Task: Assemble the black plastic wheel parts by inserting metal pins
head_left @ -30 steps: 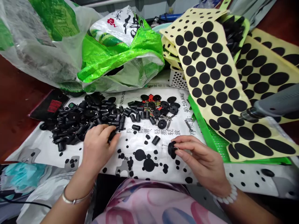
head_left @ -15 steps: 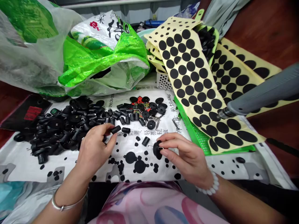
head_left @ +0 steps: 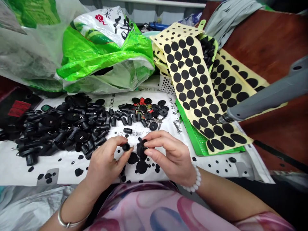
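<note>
My left hand [head_left: 106,163] pinches a small black cylinder cap [head_left: 125,147] between thumb and forefinger. My right hand [head_left: 168,155] pinches a black round disc part [head_left: 141,149] with a thin pin. The two parts sit almost touching, close in front of me over the white printed sheet [head_left: 60,162]. A big heap of black plastic parts [head_left: 60,125] lies to the left of my left hand. A smaller group of black caps and discs [head_left: 141,114] lies just beyond both hands.
Yellow sheets of round black pads [head_left: 194,86] drape over a green tray [head_left: 192,134] on the right. A grey tool [head_left: 264,96] reaches in from the right. Green and clear plastic bags [head_left: 101,57] stand behind. A white basket [head_left: 166,85] sits mid-back.
My left hand picked a black cap from near the heap and carried it right. My right hand moved left with the disc, so the parts now meet in the middle.
</note>
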Demonstrator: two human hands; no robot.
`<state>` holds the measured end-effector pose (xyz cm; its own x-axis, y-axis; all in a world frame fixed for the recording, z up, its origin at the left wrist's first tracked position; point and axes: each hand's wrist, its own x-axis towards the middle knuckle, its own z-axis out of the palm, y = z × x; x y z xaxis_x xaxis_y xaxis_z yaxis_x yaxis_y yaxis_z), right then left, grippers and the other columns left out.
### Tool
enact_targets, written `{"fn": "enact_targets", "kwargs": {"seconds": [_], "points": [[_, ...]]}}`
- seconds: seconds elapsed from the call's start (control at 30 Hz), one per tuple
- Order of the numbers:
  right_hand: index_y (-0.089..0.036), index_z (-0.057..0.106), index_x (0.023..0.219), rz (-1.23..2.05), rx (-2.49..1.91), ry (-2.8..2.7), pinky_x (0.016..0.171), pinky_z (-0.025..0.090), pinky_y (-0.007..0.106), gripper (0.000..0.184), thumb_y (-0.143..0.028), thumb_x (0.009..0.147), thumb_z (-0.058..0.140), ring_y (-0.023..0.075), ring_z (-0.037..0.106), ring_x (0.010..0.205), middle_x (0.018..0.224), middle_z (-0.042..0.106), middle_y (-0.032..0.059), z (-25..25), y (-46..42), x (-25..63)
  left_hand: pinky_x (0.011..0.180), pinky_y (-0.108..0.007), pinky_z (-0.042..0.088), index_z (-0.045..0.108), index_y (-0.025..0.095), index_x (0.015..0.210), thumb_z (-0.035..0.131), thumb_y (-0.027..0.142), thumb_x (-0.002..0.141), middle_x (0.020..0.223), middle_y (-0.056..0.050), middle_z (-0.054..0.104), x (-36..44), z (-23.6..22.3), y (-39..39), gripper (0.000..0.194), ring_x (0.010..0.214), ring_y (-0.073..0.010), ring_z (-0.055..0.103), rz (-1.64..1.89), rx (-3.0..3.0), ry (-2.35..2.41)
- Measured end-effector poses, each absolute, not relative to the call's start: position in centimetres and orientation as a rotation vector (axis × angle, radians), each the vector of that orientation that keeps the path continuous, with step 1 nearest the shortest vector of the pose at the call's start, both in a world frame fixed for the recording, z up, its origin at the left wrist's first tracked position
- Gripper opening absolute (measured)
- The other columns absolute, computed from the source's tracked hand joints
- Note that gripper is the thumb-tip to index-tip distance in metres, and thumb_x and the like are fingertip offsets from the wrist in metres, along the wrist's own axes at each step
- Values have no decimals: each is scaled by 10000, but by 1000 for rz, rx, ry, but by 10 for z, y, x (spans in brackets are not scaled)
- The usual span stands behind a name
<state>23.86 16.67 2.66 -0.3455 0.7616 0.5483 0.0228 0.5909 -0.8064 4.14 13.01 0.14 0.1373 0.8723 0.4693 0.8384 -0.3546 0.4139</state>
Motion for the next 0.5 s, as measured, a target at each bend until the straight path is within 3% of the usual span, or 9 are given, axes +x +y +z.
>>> {"fn": "enact_targets", "kwargs": {"seconds": [0.4, 0.5], "points": [[-112, 661, 914, 824, -588, -1938, 771, 532, 301, 96, -124, 849, 591, 174, 621, 867, 926, 646, 121, 19, 160, 231, 674, -251, 497, 514, 176, 962, 476, 128, 847, 831, -41, 634, 53, 0, 120, 131, 752, -154, 607, 1110, 2549, 1532], [-134, 673, 858, 965, -645, -1865, 775, 526, 277, 54, -141, 828, 629, 157, 628, 844, 889, 654, 87, 16, 164, 231, 612, -227, 481, 537, 174, 928, 546, 167, 843, 777, -19, 616, 56, 1, 120, 86, 682, -132, 579, 1114, 2383, 1514]]}}
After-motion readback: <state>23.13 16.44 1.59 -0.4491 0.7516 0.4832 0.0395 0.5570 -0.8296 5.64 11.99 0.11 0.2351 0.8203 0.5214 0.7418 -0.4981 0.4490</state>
